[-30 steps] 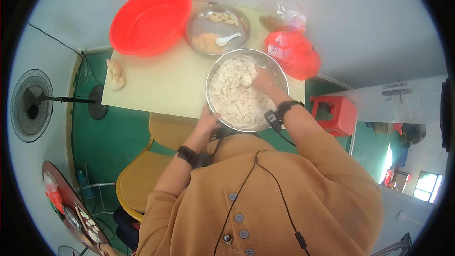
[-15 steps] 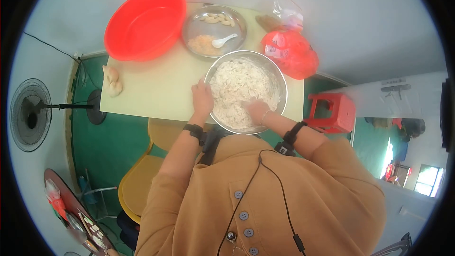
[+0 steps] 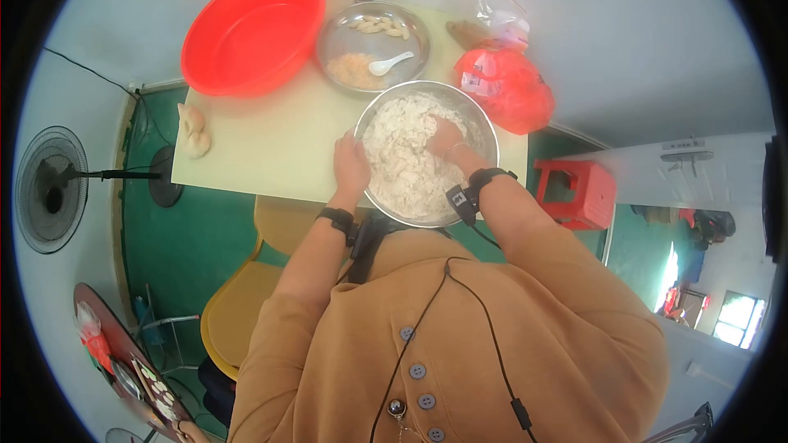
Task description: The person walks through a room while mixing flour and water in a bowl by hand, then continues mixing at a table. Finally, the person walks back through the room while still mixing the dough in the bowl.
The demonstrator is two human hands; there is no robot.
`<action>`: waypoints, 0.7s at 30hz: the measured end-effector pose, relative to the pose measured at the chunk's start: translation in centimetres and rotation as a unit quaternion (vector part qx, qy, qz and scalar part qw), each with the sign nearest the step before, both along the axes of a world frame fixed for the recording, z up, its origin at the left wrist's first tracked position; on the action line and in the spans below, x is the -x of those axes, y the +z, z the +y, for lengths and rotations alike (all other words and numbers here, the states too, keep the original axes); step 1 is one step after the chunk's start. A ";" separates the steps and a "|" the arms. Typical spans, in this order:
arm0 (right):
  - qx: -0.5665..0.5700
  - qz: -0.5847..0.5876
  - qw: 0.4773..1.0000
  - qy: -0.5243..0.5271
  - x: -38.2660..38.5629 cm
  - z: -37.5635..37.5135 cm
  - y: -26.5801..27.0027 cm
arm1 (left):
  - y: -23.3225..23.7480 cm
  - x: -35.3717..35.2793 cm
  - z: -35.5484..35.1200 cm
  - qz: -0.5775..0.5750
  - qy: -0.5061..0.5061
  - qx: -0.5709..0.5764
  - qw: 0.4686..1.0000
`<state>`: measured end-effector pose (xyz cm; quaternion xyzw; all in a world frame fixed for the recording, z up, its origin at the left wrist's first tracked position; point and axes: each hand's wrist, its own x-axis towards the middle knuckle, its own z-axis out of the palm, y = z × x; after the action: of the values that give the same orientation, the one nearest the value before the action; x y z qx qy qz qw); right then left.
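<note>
A steel bowl (image 3: pixel 492 141) stands at the table's front edge, full of shaggy, floury dough (image 3: pixel 406 168). At the bowl's left side, my left hand (image 3: pixel 351 162) grips the rim, its fingers closed over the edge. My right hand (image 3: pixel 446 136) is inside the bowl at the upper right of the dough. Its fingers are curled into the dough, with their tips hidden. Just behind the bowl, a round metal tray (image 3: pixel 345 43) carries pale oblong pieces, an orange crumbly heap (image 3: pixel 351 70) and a white spoon (image 3: pixel 391 64).
A red basin (image 3: pixel 250 33) occupies the table's back left, and a red plastic bag (image 3: pixel 509 90) the back right. A pale, lumpy object (image 3: pixel 194 131) lies by the left edge. Around the table are yellow chairs (image 3: pixel 238 312), a red stool (image 3: pixel 579 193) and a fan (image 3: pixel 53 189).
My right hand has moved from the lower right of the dough up towards the bowl's far side. My left hand stays on the rim. The view has shifted slightly.
</note>
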<state>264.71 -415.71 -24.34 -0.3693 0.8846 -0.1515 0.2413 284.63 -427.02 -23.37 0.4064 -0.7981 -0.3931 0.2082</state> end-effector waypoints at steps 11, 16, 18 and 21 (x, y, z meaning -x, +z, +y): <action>0.033 -0.071 0.995 0.057 -3.5 5.7 2.6 | -0.1 -0.7 1.3 0.000 0.040 -0.043 0.998; -0.015 0.030 0.995 0.096 -2.9 7.3 5.2 | -0.8 -1.5 3.3 0.016 0.077 -0.049 0.996; -0.141 0.093 0.954 0.247 -3.4 7.4 5.6 | -0.5 -1.6 3.6 0.015 0.087 -0.090 0.992; -0.163 0.150 0.921 0.322 -6.4 7.2 4.3 | -0.3 -1.7 3.8 0.017 0.097 -0.076 0.992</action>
<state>271.07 -408.49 -20.03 -0.6079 0.7563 0.1377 0.1985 286.33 -423.21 -23.67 0.4898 -0.7189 -0.4376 0.2276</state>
